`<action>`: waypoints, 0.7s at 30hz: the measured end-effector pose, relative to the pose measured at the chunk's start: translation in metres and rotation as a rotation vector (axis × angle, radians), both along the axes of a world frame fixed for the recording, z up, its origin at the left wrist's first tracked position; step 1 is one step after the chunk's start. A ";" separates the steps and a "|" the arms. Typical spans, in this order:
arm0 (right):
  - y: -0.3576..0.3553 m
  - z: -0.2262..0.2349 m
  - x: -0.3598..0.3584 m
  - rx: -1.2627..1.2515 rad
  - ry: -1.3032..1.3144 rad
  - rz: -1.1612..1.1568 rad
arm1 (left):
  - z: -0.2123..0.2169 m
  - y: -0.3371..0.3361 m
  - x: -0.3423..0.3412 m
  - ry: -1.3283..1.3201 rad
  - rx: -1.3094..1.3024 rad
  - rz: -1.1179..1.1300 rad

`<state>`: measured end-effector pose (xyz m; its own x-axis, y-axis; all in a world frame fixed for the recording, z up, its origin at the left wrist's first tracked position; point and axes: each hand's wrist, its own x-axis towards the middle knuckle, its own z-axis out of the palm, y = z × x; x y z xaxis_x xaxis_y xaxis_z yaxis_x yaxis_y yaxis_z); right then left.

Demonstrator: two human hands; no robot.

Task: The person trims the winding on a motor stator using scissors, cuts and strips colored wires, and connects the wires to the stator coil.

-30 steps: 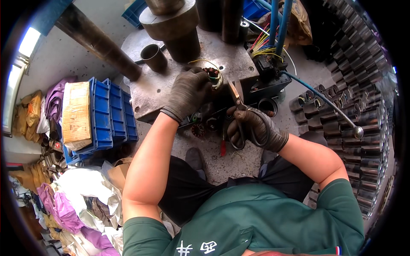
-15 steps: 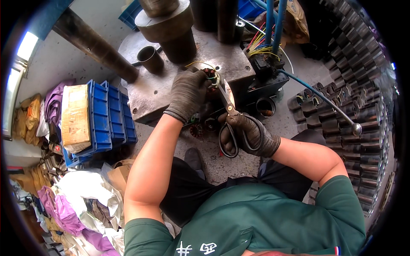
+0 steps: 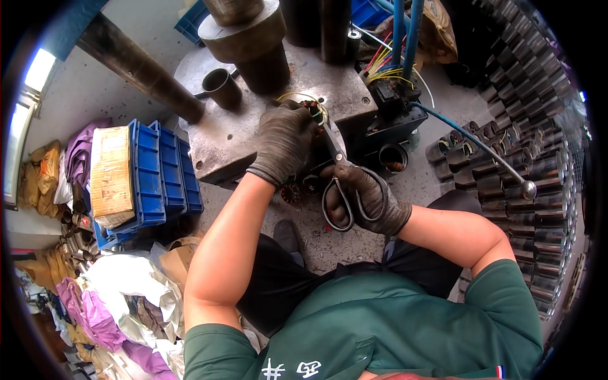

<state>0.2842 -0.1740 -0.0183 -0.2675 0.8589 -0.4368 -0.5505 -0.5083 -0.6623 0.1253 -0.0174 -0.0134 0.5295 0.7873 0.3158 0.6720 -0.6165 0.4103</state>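
Note:
In a dark knit glove, my left hand (image 3: 282, 140) is closed around a small motor stator (image 3: 310, 107) with dark red windings, at the front edge of a steel machine bed (image 3: 221, 142). The hand covers most of the stator. Pale, green and yellow lead wires (image 3: 325, 116) come off it. My right hand (image 3: 377, 202), gloved too, grips black-handled scissors (image 3: 339, 152), fingers through the loops. The blades point up at the wires and look nearly together; I cannot tell whether they touch a wire.
A hollow steel cylinder (image 3: 221, 88) stands on the bed below a heavy press ram (image 3: 247, 38). Stacked blue crates (image 3: 149, 171) are at left. Rows of metal sleeves (image 3: 500, 171) fill the right, crossed by a ball-ended lever (image 3: 529, 189). Several wound parts (image 3: 291, 193) lie below the bed.
The scissor blades have drawn closer together around the lead wires. My left hand has shifted slightly right and rolled a little. My right hand has moved very slightly left.

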 end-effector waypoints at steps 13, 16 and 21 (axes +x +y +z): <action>0.003 -0.015 -0.009 0.159 -0.239 0.014 | -0.004 -0.003 -0.001 -0.052 -0.021 -0.045; 0.005 -0.020 -0.007 0.211 -0.258 0.011 | -0.009 -0.005 -0.001 -0.037 0.029 0.001; 0.001 -0.028 -0.006 0.205 -0.220 -0.047 | -0.007 -0.005 -0.004 -0.035 -0.019 0.004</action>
